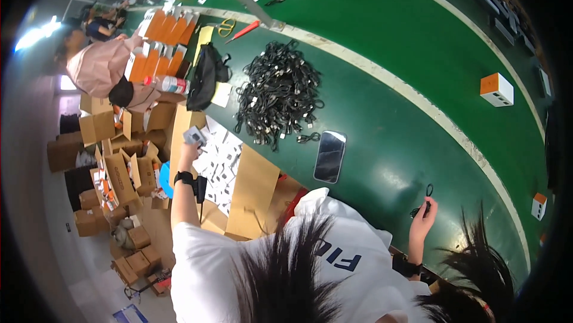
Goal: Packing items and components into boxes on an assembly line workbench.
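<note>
My left hand (189,151) is closed on a small grey-white piece with a dark opening (194,135). It is held over an open carton (253,182) full of similar small white pieces (219,168). Over the green table, my right hand (422,220) grips a coiled black cable (429,191), part of which sticks up past the fingers. A big heap of black cables (277,90) lies on the table between my hands, farther off. Beside the heap are a single coiled cable (308,138) and a smartphone (330,156) with a dark screen.
A black bag (204,78), a bottle (169,84), yellow scissors (226,27) and a red-handled tool (243,31) lie beyond the heap. Orange-white boxes (158,63) stand far left, near a person in pink (101,66). Open cartons (116,174) crowd the floor. Another orange-white box (496,90) stands right.
</note>
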Tool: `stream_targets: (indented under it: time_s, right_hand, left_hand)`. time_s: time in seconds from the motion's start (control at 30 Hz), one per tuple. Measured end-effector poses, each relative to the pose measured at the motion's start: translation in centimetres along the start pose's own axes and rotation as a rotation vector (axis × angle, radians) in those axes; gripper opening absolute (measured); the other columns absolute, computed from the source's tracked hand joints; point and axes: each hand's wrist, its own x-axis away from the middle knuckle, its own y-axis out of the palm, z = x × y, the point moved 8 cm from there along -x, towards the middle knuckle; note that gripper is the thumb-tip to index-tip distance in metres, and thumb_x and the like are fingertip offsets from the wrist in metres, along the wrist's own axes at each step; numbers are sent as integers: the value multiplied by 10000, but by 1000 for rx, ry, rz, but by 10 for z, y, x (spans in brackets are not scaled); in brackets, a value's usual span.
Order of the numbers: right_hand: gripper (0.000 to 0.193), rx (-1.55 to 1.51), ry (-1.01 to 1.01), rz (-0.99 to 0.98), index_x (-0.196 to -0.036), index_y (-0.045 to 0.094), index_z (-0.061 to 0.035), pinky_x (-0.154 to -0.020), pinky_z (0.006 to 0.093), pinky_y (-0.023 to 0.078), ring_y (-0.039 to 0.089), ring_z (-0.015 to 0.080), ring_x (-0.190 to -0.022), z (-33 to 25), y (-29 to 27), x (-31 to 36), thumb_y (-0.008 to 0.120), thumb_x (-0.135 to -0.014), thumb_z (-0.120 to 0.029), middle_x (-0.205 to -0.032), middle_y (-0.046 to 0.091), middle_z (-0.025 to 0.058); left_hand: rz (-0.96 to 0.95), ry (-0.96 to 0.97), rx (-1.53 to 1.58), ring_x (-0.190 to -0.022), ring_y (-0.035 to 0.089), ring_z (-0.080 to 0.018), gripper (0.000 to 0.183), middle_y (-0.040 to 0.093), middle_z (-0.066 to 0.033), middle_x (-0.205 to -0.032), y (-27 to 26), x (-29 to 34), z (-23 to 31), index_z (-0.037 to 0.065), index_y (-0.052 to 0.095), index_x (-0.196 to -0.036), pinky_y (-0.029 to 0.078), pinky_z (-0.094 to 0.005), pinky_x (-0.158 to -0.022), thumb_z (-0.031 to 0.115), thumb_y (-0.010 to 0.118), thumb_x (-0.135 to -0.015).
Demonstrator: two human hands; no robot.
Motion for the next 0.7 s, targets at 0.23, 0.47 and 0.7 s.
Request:
stream_targets:
  time_s: [0.23,0.47,0.7]
  right_hand:
    - [180,40,-9,-58,-975,501,-27,-584,215,351,402,98,-661,-7,4,2,410,-846,59,-837,404,35]
    - [157,38,40,-88,-953,503,-35,-571,206,350,410,81,-648,-5,18,4,418,-853,52,-825,420,22]
    - [131,-180,221,-179,-981,508,-74,-541,195,349,415,52,-608,-36,45,-2,440,-888,-11,-675,437,-17]
  left_hand:
    - [109,-259,-369,-441,568,-207,162,562,-113,-517,3,31,-112,52,574,-598,426,-339,-389,114,565,-746]
    - [-357,188,749,-445,367,-51,273,371,60,-536,54,40,210,39,581,-948,312,-224,-393,269,616,-805]
    - [-378,661,403,-567,555,-156,319,576,-67,-662,152,4,519,-6,540,-805,448,-306,-522,223,724,-679]
